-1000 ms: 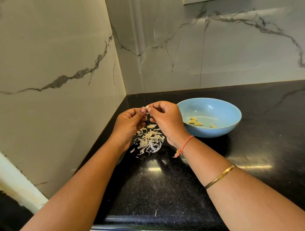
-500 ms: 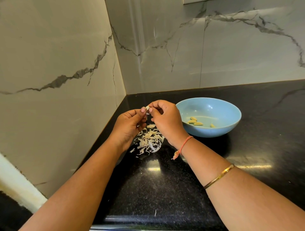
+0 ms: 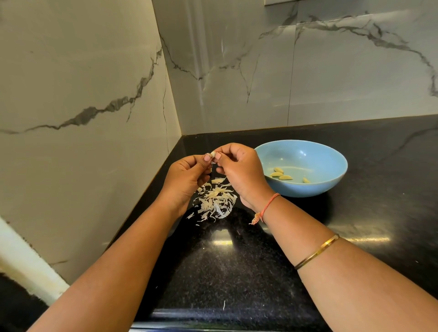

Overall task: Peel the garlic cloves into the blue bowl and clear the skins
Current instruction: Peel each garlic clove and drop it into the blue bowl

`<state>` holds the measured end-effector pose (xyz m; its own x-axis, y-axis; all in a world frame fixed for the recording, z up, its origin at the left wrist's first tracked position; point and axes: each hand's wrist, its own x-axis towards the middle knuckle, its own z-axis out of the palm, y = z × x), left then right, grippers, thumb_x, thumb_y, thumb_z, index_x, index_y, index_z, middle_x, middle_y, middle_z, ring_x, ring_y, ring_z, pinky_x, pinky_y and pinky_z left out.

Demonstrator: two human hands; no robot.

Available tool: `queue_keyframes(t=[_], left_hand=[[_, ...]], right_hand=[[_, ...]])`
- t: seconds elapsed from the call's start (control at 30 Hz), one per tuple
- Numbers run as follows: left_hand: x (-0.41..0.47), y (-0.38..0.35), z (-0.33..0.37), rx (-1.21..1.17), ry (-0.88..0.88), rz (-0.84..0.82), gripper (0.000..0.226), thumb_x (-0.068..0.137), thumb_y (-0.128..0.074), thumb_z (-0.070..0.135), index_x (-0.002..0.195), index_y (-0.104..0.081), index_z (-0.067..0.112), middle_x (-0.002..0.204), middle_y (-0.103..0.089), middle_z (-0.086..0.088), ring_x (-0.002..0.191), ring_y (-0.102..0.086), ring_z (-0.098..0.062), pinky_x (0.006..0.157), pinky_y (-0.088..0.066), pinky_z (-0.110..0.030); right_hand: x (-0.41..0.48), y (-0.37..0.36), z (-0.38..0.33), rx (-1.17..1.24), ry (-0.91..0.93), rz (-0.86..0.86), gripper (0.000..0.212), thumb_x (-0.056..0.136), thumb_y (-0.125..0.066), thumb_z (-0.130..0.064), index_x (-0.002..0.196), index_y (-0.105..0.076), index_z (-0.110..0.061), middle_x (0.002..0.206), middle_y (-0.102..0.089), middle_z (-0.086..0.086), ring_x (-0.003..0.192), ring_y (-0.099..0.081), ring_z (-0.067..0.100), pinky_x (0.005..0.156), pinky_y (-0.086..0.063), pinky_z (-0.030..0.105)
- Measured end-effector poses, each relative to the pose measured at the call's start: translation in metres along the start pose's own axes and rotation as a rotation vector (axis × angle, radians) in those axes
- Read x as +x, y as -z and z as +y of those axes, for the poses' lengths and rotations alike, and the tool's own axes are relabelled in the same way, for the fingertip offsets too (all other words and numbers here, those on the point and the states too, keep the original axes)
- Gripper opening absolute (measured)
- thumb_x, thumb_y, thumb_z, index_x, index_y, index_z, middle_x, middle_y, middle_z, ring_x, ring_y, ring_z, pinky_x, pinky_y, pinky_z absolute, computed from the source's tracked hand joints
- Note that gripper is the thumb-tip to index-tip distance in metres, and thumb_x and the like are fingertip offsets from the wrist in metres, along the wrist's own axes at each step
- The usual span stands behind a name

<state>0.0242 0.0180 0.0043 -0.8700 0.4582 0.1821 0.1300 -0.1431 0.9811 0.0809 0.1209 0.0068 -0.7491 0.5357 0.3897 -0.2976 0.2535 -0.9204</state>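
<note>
Head view: left hand (image 3: 184, 180) and right hand (image 3: 241, 175) both pinch one clove (image 3: 213, 154) in a tight grip. Skins (image 3: 216, 201) lie at 6 o'clock, the bowl (image 3: 308, 190) at 3 o'clock. It is best to hold firm and pull the skin off slowly.

Polished black speckled countertop (image 3: 248, 279) running into a corner between two marble-look walls. On the left, a cream-grey wall panel (image 3: 59, 59) crossed by a thick dark vein (image 3: 94, 112); at the far side, a paler grey wall (image 3: 355, 78) with thinner branching veins and one vertical tile joint (image 3: 291, 83). Bright glare patch (image 3: 221, 240) mirrored in the stone near the middle, a second streak of glare (image 3: 369, 239) off to the right. Pale strip (image 3: 26, 258) slanting across the near left corner. Sliver of a white fitting (image 3: 279, 2) at the top edge.
</note>
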Motion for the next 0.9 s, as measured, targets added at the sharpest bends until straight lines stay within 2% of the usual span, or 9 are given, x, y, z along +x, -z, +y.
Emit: queue_keyframes(t=[0.17, 0.3, 0.4, 0.53, 0.73, 0.9], left_hand=[[-0.0009, -0.0011, 0.0012, -0.069, 0.031, -0.033, 0.014, 0.09, -0.057, 0.019, 0.083, -0.068, 0.015, 0.065, -0.064, 0.007, 0.067, -0.057, -0.005, 0.067, -0.052, -0.018], [-0.0021, -0.001, 0.0018, -0.097, 0.043, -0.045, 0.015, 0.09, -0.057, 0.02, 0.083, -0.068, 0.015, 0.066, -0.063, 0.006, 0.069, -0.057, -0.006, 0.07, -0.051, -0.02], [-0.0021, -0.0014, 0.0022, -0.117, 0.046, -0.047, 0.014, 0.09, -0.056, 0.021, 0.084, -0.068, 0.015, 0.068, -0.063, 0.005, 0.068, -0.057, -0.006, 0.067, -0.051, -0.018], [-0.0005, 0.0006, 0.004, -0.165, 0.046, -0.003, 0.013, 0.09, -0.057, 0.019, 0.083, -0.067, 0.014, 0.063, -0.064, 0.007, 0.064, -0.057, -0.004, 0.064, -0.052, -0.016], [-0.0002, 0.0004, 0.0026, -0.095, 0.026, 0.021, 0.012, 0.09, -0.059, 0.021, 0.083, -0.067, 0.016, 0.066, -0.064, 0.007, 0.067, -0.056, -0.005, 0.066, -0.052, -0.018], [-0.0005, -0.0002, 0.0019, -0.017, 0.003, 0.034, 0.011, 0.089, -0.06, 0.022, 0.082, -0.069, 0.02, 0.076, -0.063, 0.003, 0.072, -0.057, -0.007, 0.07, -0.051, -0.021]], right_hand=[[-0.0005, 0.0009, -0.0008, -0.013, 0.008, 0.002, 0.012, 0.091, -0.056, -0.008, 0.086, -0.065, -0.013, 0.09, -0.066, 0.008, 0.086, -0.063, 0.017, 0.076, -0.056, 0.029], [-0.0008, -0.0007, -0.0009, -0.04, -0.006, 0.01, 0.012, 0.092, -0.054, -0.01, 0.087, -0.064, -0.014, 0.09, -0.066, 0.007, 0.088, -0.064, 0.019, 0.079, -0.057, 0.035], [-0.0015, -0.0029, -0.0017, -0.07, -0.004, 0.021, 0.012, 0.093, -0.053, -0.011, 0.088, -0.064, -0.013, 0.088, -0.065, 0.006, 0.086, -0.063, 0.02, 0.081, -0.056, 0.039], [-0.0021, -0.0023, -0.0018, -0.139, 0.024, 0.039, 0.011, 0.091, -0.055, -0.011, 0.089, -0.065, -0.011, 0.082, -0.063, 0.0, 0.084, -0.063, 0.016, 0.079, -0.057, 0.038], [-0.003, 0.0, -0.0063, -0.001, -0.022, 0.028, 0.009, 0.088, -0.06, -0.013, 0.089, -0.068, -0.011, 0.079, -0.065, 0.001, 0.08, -0.063, 0.014, 0.077, -0.057, 0.034], [-0.0027, -0.0003, -0.0033, -0.04, 0.003, 0.027, 0.009, 0.087, -0.064, -0.016, 0.09, -0.069, -0.01, 0.085, -0.068, 0.006, 0.084, -0.065, 0.017, 0.078, -0.057, 0.035]])
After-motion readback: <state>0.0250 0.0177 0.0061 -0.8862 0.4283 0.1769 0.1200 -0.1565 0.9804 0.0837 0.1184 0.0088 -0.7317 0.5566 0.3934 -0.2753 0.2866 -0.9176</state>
